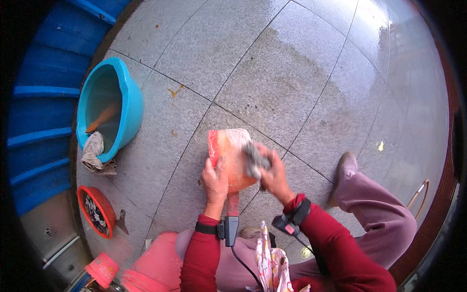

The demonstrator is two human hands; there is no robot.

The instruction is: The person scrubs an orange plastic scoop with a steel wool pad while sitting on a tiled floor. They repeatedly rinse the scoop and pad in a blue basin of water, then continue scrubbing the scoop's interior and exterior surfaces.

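Note:
My left hand grips the left side of a red-orange plastic scoop or dustpan, thumb over its face. White suds streak its upper edge and left wall. A flat red handle runs from it back toward my body. My right hand holds a crumpled grey cloth or scrubbing pad against the right side of the scoop. The pad is blurred, so its exact kind cannot be told. Something dark, partly hidden, shows below my right fingers.
A turquoise basin of cloudy water stands left, an orange object inside and a grey rag over its rim. Nearby are a red bowl of dark scraps, a small pink pot and a pink bucket. The tiled floor is partly wet.

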